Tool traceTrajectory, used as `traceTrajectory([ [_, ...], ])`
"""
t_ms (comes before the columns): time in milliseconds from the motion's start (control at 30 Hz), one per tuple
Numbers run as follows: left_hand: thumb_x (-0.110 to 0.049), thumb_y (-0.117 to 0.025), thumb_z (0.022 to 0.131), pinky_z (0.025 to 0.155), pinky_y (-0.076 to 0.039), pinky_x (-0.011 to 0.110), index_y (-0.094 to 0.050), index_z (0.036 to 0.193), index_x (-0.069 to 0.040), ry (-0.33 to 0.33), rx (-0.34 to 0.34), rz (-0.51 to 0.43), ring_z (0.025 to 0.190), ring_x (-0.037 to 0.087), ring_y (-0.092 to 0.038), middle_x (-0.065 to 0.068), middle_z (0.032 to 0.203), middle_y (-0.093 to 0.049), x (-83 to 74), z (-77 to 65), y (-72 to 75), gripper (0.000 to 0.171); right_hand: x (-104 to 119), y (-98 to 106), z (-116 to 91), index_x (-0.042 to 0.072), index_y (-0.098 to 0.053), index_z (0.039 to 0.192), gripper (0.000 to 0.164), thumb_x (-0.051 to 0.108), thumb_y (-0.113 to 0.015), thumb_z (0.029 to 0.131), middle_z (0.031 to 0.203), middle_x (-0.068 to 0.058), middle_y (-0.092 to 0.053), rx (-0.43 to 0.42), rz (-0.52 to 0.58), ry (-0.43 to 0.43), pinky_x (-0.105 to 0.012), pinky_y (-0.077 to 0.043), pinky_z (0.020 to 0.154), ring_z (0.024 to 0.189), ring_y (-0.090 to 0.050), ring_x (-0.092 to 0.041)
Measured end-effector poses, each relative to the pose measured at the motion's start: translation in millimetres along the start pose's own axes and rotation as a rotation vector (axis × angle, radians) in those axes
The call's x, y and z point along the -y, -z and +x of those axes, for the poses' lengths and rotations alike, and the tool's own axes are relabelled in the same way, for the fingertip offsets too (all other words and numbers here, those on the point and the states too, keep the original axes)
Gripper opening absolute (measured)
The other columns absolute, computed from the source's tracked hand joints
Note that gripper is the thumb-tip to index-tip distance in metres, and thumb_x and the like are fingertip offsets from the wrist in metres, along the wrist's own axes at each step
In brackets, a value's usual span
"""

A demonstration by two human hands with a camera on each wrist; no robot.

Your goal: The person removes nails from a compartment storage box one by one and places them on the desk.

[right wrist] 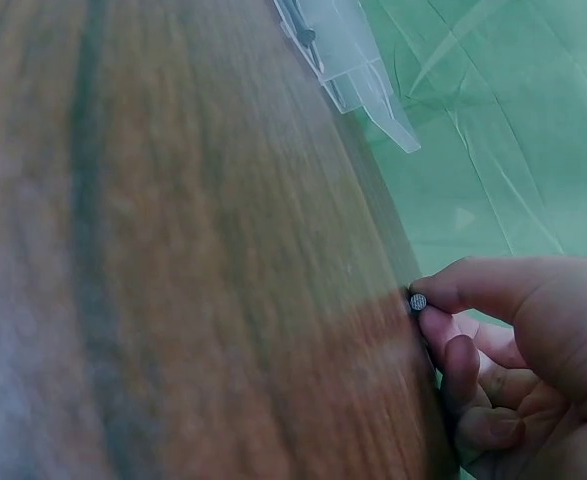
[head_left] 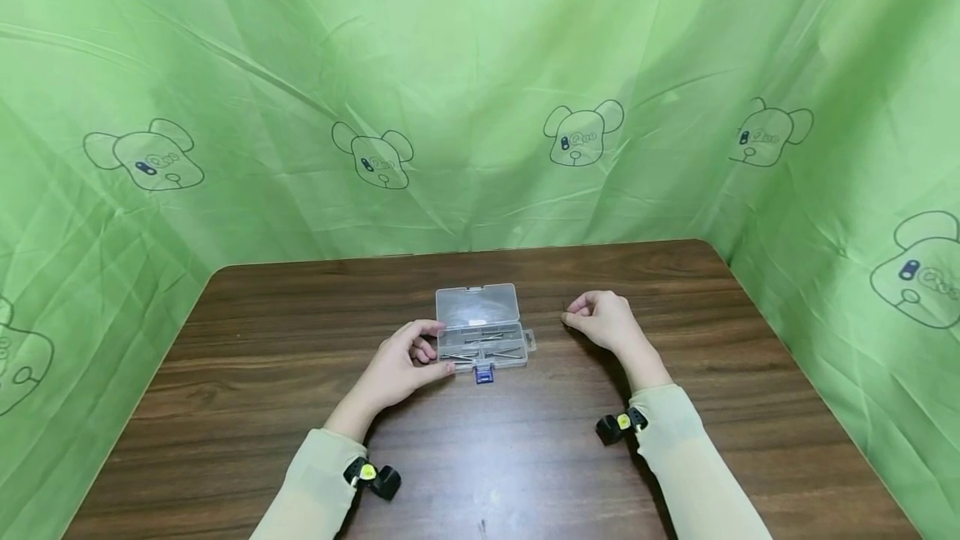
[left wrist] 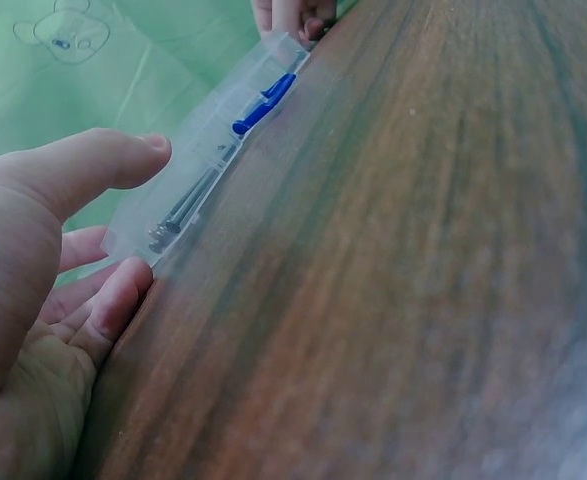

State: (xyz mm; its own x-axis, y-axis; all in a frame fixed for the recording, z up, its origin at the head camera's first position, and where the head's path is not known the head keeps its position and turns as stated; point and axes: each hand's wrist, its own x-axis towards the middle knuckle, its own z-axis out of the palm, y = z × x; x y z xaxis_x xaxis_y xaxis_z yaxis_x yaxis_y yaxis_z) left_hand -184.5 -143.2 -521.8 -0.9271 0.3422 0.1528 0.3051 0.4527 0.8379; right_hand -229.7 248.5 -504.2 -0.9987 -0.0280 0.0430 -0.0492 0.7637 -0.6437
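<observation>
A clear plastic compartment box point(head_left: 480, 340) stands on the table with its lid point(head_left: 477, 305) raised at the back and a blue latch point(head_left: 484, 374) hanging at the front. Several metal nails point(left wrist: 183, 210) lie in its compartments. My left hand point(head_left: 397, 363) holds the box by its left end, thumb at the front corner and index finger near the hinge side. To the right of the box, my right hand point(head_left: 603, 319) pinches a nail point(right wrist: 418, 301) between thumb and index finger, close over the table. The nail's round, cross-hatched head faces the right wrist camera; its shank is mostly hidden.
The brown wood-grain table point(head_left: 225, 407) has a green cloth point(head_left: 480, 40) with printed bear faces hung behind it and along both sides. A clear hanging tab point(head_left: 531, 340) sticks out from the box's right end. Each wrist wears a small black camera.
</observation>
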Motion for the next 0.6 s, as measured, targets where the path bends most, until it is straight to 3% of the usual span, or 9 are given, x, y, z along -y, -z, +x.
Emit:
traceTrajectory([
  [600,-0.027,-0.098,0.085,0.081,-0.056,0.029,-0.068,0.141,-0.009,-0.024,0.003,0.003,0.088,0.016,-0.067,0.007,0.113,-0.071,1.4,1.2,-1.3,0.067,9.5,-1.9,2.3,0.011,-0.08,0.093,0.018,0.029,-0.083,0.093,0.082,0.005,-0.077,0.036,-0.004,-0.001,-0.045,-0.055,0.087,0.082,-0.069,-0.015],
])
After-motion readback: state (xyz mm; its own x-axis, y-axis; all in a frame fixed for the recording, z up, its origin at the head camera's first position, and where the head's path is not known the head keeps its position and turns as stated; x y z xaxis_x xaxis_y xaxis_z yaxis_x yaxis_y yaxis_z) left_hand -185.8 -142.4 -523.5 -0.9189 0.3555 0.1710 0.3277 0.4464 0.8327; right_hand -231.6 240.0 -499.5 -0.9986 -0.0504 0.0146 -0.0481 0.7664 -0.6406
